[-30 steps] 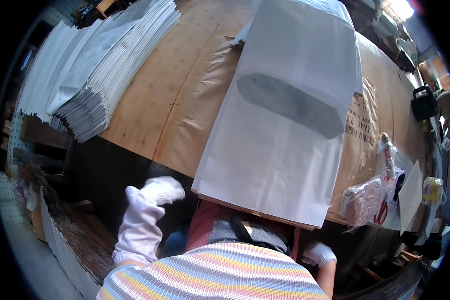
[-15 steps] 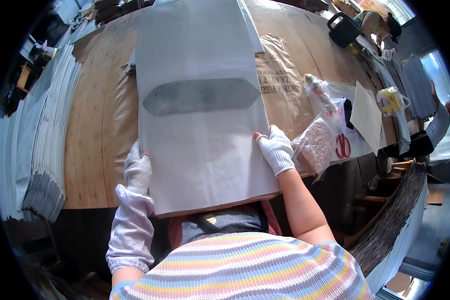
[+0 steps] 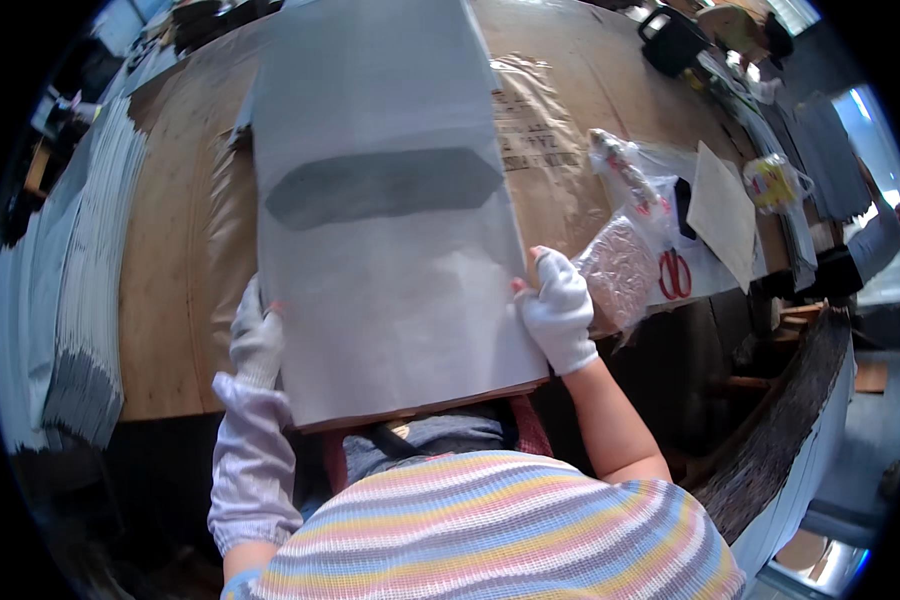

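A long stack of pale paper sheets (image 3: pixel 400 290) lies lengthwise before me, its near end close to my waist. Across the top sheet runs a dark grey patch (image 3: pixel 385 188) with pointed ends. At the left edge is my left hand (image 3: pixel 256 335), in a white glove with bare fingertips, closed with the thumb over the rim. My right hand (image 3: pixel 558 312), gloved the same way, is closed at the right edge, thumb tip against the paper. Fingers below the edges are hidden.
Brown printed wrapping (image 3: pixel 540 150) lies under the stack on the wooden table (image 3: pixel 165 300). To the right are a plastic-wrapped bundle (image 3: pixel 620 265), red scissors (image 3: pixel 674 275) and a pale card (image 3: pixel 722 215). Folded sheets (image 3: pixel 85 300) stand at left; another person (image 3: pixel 875 240) is at far right.
The stack and both hands have shifted slightly left in the view. My right hand has turned a little and sits slightly farther out from the stack's edge.
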Demonstrator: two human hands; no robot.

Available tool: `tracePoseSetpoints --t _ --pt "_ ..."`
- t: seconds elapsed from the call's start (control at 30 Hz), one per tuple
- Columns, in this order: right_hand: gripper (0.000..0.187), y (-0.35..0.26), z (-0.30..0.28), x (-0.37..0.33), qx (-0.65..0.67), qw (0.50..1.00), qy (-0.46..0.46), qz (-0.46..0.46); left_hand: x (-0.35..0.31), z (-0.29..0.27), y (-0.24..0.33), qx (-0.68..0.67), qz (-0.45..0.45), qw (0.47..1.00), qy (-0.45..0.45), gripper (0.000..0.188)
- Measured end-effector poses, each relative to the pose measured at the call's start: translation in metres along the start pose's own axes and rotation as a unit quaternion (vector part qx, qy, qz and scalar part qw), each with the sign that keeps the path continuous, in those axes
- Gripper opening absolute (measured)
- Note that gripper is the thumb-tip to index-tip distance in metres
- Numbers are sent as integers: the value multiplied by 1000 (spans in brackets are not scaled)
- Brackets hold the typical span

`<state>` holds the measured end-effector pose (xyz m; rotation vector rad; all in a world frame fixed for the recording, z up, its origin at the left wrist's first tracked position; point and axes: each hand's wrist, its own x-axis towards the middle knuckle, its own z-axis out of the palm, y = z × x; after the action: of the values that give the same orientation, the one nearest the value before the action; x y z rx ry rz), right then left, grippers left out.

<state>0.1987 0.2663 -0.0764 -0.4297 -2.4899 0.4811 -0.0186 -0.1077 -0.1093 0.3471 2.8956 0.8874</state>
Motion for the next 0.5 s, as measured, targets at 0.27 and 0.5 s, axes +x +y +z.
tracePoseSetpoints --t 0.27,0.5 --pt "78 54 -50 -22 -327 935 -49 131 -21 3 -21 -123 65 990 26 54" --pt "75 62 -36 -4 -368 908 1 202 -15 6 -28 -171 56 983 23 52"
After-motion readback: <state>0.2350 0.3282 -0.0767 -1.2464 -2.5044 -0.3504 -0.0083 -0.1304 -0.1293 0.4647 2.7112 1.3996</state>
